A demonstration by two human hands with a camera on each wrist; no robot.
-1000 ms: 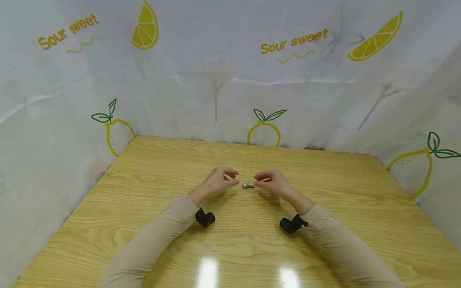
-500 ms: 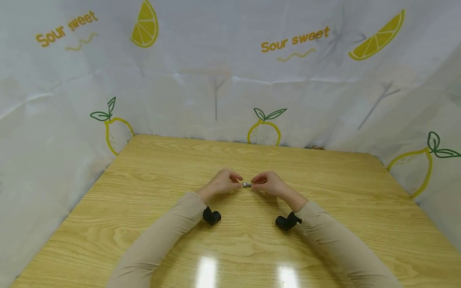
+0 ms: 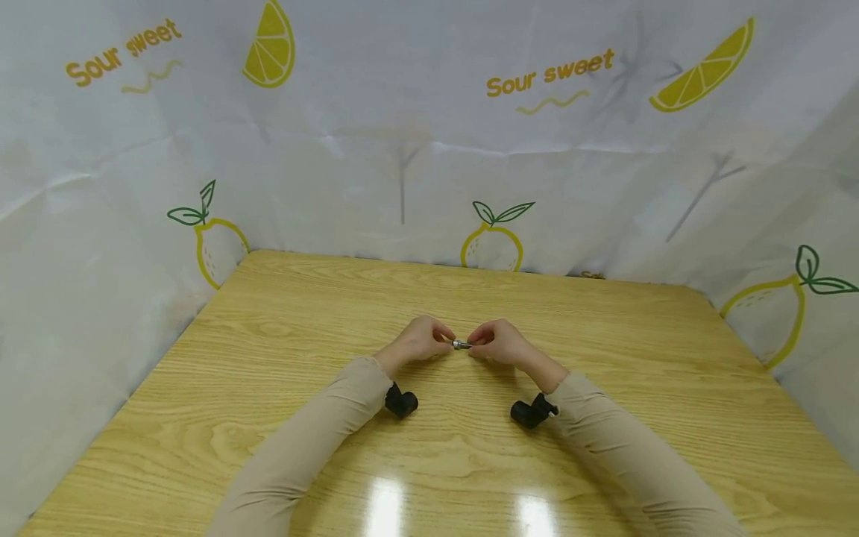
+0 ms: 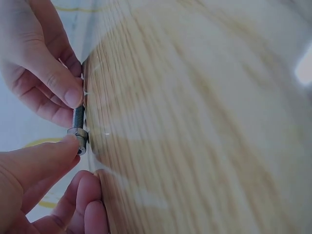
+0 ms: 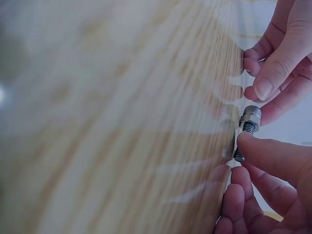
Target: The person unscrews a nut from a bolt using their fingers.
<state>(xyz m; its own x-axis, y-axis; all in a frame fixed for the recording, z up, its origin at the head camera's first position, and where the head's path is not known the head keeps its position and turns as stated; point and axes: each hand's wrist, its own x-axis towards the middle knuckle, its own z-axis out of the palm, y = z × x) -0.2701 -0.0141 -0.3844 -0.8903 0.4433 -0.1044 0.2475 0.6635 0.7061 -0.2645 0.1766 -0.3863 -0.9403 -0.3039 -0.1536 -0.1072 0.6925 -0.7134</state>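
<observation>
A small metal bolt [image 3: 461, 344] with a hex nut [image 5: 250, 119] near its head lies level, close over the wooden table. My right hand [image 3: 499, 343] pinches its threaded shank between thumb and fingers, as the right wrist view shows. At the head end is my left hand [image 3: 419, 339], with its thumb [image 4: 66, 148] overlapping the nut and head in the left wrist view. From the right wrist view, a narrow gap shows between that thumb and the bolt head [image 5: 252, 110]. I cannot tell whether the left fingers grip the head.
The glossy wood-grain table [image 3: 322, 298] spreads around both hands. White cloth [image 3: 369, 112] with lemon prints hangs along its back and sides. A black wrist-worn device sits below each hand, the left one [image 3: 401, 401] and the right one [image 3: 533, 412].
The left hand has moved right, bringing its fingertips to the bolt head. The right hand has come slightly left and its thumb and fingers have closed on the shank.
</observation>
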